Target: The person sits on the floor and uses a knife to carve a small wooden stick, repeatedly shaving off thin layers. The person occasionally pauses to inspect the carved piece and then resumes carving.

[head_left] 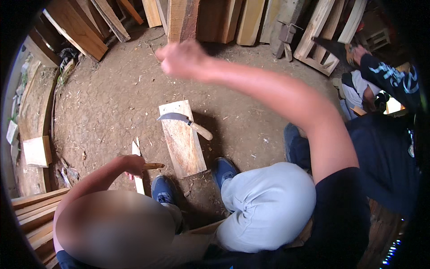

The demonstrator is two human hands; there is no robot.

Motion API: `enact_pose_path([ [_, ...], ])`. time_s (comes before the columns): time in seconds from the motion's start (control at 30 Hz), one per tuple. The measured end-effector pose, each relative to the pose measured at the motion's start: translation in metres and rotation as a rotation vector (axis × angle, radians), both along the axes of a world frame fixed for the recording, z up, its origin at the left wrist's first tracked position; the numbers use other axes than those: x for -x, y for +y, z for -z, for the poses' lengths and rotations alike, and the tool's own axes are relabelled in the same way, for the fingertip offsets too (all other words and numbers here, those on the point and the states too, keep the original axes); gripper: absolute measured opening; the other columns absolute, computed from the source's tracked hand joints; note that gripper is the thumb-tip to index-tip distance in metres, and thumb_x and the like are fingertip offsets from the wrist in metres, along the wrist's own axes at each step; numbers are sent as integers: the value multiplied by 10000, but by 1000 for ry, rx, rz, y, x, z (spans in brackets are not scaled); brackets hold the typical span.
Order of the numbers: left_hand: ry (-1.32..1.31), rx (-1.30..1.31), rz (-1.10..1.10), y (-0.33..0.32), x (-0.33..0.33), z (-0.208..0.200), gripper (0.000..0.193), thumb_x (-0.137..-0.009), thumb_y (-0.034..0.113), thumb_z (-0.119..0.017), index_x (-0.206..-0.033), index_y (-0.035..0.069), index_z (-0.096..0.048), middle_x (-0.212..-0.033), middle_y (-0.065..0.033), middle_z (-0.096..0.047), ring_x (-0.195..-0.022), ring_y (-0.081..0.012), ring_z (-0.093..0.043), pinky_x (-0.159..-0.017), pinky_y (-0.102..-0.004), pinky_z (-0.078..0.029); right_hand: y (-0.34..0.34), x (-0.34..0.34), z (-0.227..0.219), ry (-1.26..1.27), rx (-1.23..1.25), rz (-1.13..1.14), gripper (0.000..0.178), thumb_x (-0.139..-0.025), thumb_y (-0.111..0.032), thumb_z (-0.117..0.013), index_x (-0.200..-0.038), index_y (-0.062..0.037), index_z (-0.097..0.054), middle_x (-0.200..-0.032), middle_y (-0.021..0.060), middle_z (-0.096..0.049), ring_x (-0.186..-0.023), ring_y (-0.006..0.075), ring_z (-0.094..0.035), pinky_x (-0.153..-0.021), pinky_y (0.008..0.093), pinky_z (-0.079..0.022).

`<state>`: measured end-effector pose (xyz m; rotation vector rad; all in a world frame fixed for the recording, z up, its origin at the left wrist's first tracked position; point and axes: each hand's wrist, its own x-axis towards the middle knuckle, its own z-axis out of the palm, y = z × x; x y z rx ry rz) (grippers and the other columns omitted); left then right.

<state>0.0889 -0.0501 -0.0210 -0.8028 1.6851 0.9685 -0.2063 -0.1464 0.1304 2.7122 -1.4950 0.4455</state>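
My left hand [133,165] is low on the left, its fingers closed round a short brown wooden piece [153,166] with a tapered end. A pale strip of wood [139,184] passes behind that hand. Stretched far forward, my right hand [186,59] is curled closed and blurred by motion; anything inside it cannot be made out. On the ground between the hands lies a thick wooden block [182,148]. Across its far part rests a curved-blade knife [175,116], its wooden handle [201,131] sticking out past the right edge.
Planks [219,22] lean upright along the back. A square wooden block [37,151] sits at the left, above stacked boards [38,210]. At the right, another person's hand [358,54] holds a handsaw [333,48]; a second person [358,92] is bent low behind. My shoes [163,189] flank the block.
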Motion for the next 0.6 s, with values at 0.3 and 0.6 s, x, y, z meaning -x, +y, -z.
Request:
enact_pose_path([
  [0.3, 8, -23, 60, 7, 9, 9, 249, -833, 202, -659, -952, -14, -623, -820, -119, -691, -689, -187, -699, -569, -313, -570, 145, -84, 49, -335, -215, -250, 96, -773, -55, -519, -835, -30, -587, -708, 148, -620, -555, 260, -621, -460, 373, -491],
  [0.6, 37, -7, 94, -11, -11, 38, 292, -809, 159, -655, -1069, 73, -552, -784, -109, -680, -642, -192, -680, -544, -312, -568, 231, -82, 75, -535, -806, -181, 147, -800, -113, -517, -891, -32, -600, -799, 175, -655, -745, 346, -651, -678, 434, -507],
])
